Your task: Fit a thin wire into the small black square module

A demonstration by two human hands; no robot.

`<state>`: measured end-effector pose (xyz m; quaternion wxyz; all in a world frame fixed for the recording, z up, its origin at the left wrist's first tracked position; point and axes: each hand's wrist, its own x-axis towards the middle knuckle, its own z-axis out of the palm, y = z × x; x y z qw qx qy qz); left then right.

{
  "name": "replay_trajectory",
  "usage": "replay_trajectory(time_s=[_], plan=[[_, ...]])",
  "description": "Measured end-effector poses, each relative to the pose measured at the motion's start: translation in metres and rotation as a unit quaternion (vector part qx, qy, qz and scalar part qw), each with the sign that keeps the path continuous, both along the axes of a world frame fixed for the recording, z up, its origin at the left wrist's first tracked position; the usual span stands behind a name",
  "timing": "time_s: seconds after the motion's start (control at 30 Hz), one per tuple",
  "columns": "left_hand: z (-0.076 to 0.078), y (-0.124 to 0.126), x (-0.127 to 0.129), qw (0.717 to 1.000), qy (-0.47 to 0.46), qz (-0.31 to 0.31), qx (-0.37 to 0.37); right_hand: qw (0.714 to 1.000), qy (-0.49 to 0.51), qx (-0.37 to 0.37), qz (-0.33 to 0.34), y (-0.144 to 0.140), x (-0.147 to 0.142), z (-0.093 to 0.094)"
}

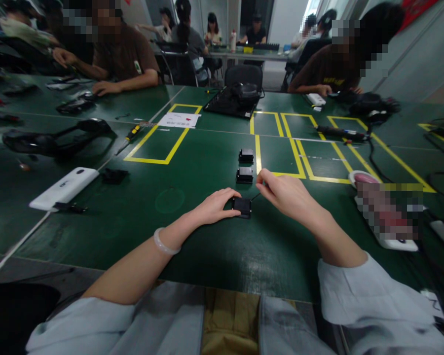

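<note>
Left hand (215, 206) lay on the green table (192, 236), fingers curled together over the left side of a small black box (242, 206), thumb tip against its near edge. Right hand (286, 195) hovered just right of the box, thumb and forefinger pinched on something thin and dark, possibly a wire running toward the box (too small to tell). Two more black boxes (244, 174) sat in a row beyond it, beside the yellow tape lines (258, 153). A white device (63, 188) lay well to the left; a screwdriver (131, 135) farther back.
</note>
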<state>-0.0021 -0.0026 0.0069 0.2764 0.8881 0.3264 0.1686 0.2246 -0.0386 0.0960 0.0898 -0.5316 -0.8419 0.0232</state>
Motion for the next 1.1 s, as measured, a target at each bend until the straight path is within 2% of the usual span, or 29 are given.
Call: replay_trajectory(time_s=[0.23, 0.53, 0.77, 1.1], plan=[[0.0009, -0.0004, 0.0003, 1.0, -0.003, -0.001, -0.005, 0.999, 0.044, -0.005, 0.006, -0.0009, 0.0013, -0.0014], [-0.0005, 0.0003, 0.0, 1.0, -0.006, 0.001, 0.0, 1.0, 0.009, -0.001, 0.001, 0.0013, 0.0018, -0.0008], [-0.0002, 0.0005, -0.0007, 1.0, -0.006, -0.003, -0.002, 0.998, 0.056, -0.005, 0.008, -0.0007, 0.0012, 0.0007], [-0.001, 0.0002, -0.0008, 1.0, -0.004, -0.003, -0.001, 1.0, 0.021, -0.002, -0.009, 0.0024, 0.0012, -0.0002]])
